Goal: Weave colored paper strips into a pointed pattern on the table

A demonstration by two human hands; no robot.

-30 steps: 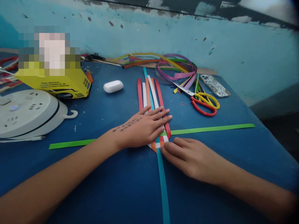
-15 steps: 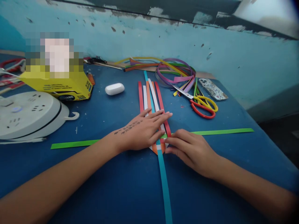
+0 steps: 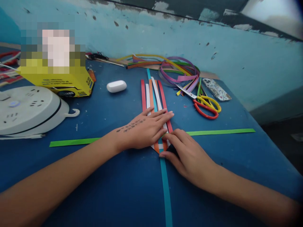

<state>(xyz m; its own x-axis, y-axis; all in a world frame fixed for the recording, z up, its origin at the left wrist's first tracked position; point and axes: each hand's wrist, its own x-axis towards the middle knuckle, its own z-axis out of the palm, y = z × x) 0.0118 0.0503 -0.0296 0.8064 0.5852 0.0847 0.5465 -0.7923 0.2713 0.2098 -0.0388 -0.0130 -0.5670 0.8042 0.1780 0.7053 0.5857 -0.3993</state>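
Red, white, orange and blue paper strips (image 3: pixel 143 96) lie side by side on the table, interlaced at their near end into a small woven patch (image 3: pixel 161 146). A long green paper strip (image 3: pixel 220 132) crosses under my hands from left to right. My left hand (image 3: pixel 148 129) lies flat over the strips, fingers spread, pressing them down. At the patch's right side, my right hand (image 3: pixel 187 154) is curled, its index finger on the green strip's crossing and its thumb at the lower edge. A blue strip tail (image 3: pixel 166 189) runs toward me. Part of the weave is hidden by my fingers.
Scissors (image 3: pixel 205 108) with red and yellow handles lie at right, beside coiled paper strips (image 3: pixel 180 71) and a patterned phone (image 3: pixel 216 90). A white earbud case (image 3: pixel 116 86), a yellow box (image 3: pixel 78 83) and a white round power-socket reel (image 3: pixel 30 110) stand at left.
My right thumb and index finger have slid left, further over the woven patch, and opened apart a little. My left hand stays flat on the strips. The view has tilted slightly.
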